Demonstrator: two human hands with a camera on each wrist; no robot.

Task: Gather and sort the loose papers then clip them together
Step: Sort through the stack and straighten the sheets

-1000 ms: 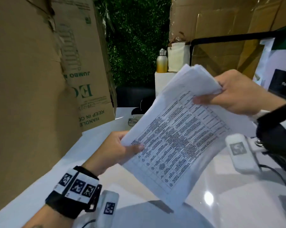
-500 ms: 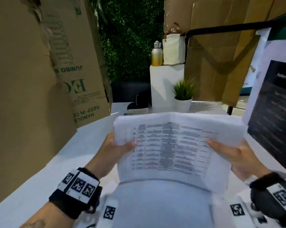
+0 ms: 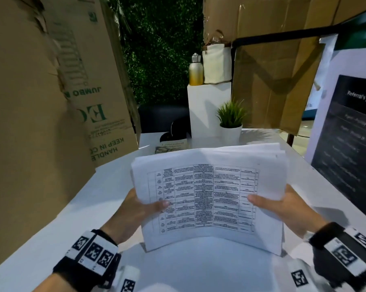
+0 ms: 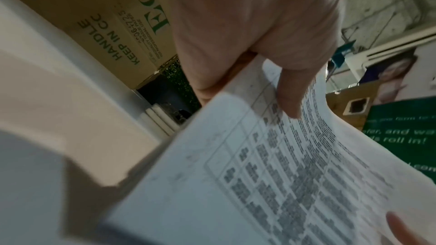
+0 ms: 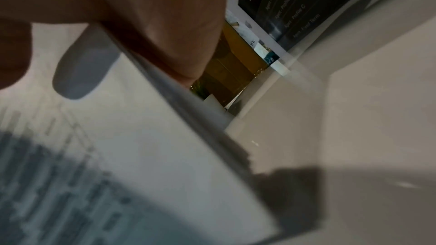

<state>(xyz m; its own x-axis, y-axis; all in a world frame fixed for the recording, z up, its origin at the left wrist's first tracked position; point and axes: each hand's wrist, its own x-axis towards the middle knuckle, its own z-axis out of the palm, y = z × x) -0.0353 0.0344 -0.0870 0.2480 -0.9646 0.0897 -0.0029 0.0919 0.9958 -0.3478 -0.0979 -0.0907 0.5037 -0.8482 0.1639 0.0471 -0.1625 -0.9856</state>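
A stack of white papers [image 3: 209,197] with a printed table on the top sheet stands on its lower edge on the white table [image 3: 51,218], leaning back. My left hand [image 3: 135,209] grips its left side, thumb on the front sheet. My right hand [image 3: 283,207] grips the right side the same way. The left wrist view shows the thumb [image 4: 290,96] lying across the printed paper [image 4: 271,183]. In the right wrist view the hand [image 5: 153,25] holds the blurred stack [image 5: 141,156] by its edge. The upper sheets are slightly fanned. No clip is visible.
Tall cardboard boxes [image 3: 41,102] line the left side and more cardboard [image 3: 272,70] stands at the back right. A small potted plant [image 3: 230,123], a book [image 3: 171,146] and a white pedestal with a bottle [image 3: 195,69] sit at the far end. A dark sign [image 3: 346,140] stands on the right.
The stack swung from a diagonal hold to level, then came down until its lower edge met the table. Both hands slid lower along the sides.
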